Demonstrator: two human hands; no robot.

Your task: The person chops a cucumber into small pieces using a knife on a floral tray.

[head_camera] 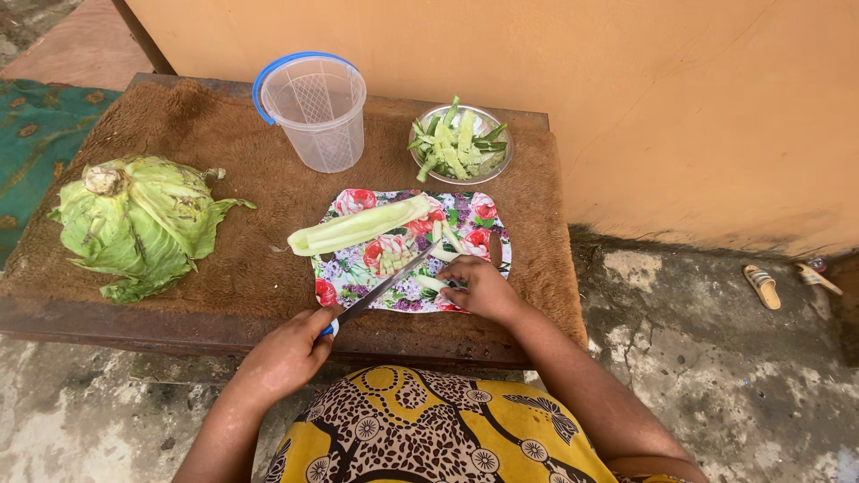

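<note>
A floral cutting board [483,213] lies on a brown cloth-covered table [250,170]. My left hand [286,353] grips a knife [385,286] by its blue handle, the blade slanting up across the board. My right hand [481,288] presses on pale cucumber strips [431,283] at the board's near right. A long peeled cucumber half [358,227] lies across the board's left edge, with small cut pieces [386,261] beside the blade.
A metal bowl [504,165] of cucumber peels and pieces stands behind the board. A clear plastic jug [316,109] with a blue rim is at the back. A green cabbage [139,222] sits at the table's left. Sandals [762,286] lie on the concrete floor, right.
</note>
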